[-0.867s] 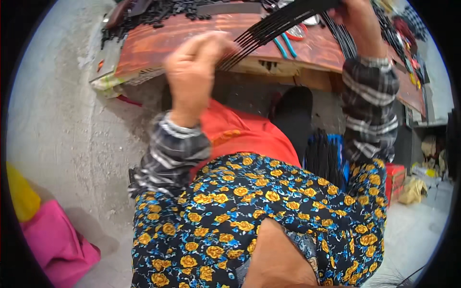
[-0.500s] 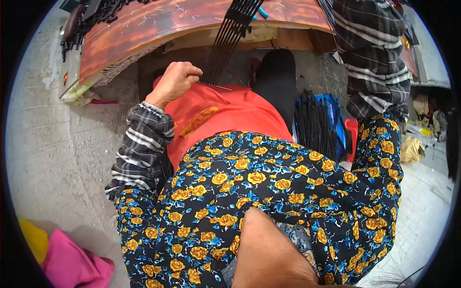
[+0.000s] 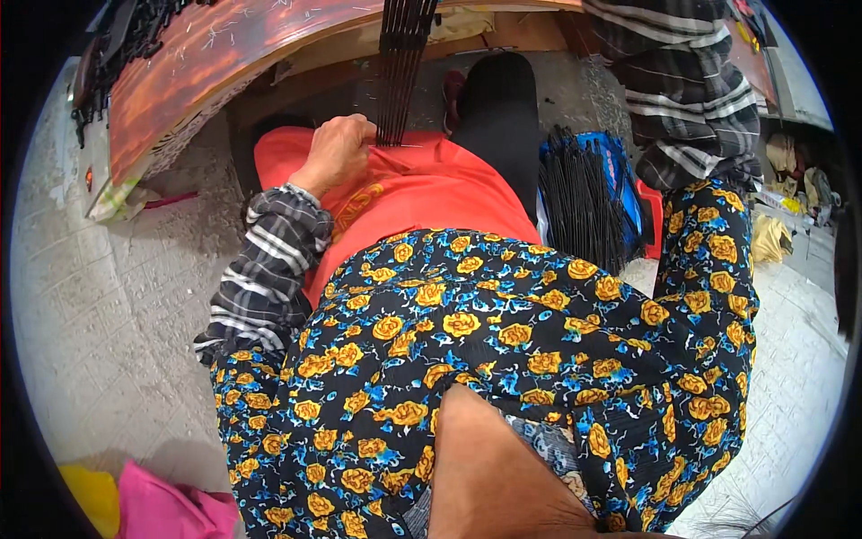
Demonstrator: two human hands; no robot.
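A row of thin black strips (image 3: 401,81) hangs side by side from the table's edge toward my lap. My left hand (image 3: 339,154) is closed in a pinch beside their lower ends. From its fingertips a thin metal wire (image 3: 409,145) runs across those ends; whether it passes through them is too small to tell. Beneath lies a red cloth (image 3: 431,189) over my lap. My right arm, in a plaid sleeve (image 3: 687,90), reaches up past the top edge, so that hand is out of view.
The reddish-brown tabletop (image 3: 202,67) curves across the top, with dark parts (image 3: 126,49) piled at its left. A bundle of black rods (image 3: 584,202) stands in a blue container (image 3: 624,180) right of my leg. Pink cloth (image 3: 171,508) lies on the floor at lower left.
The black strips have swung left and now hang nearly upright. My left hand stays by their lower ends, still pinching. The whole view has shifted a little.
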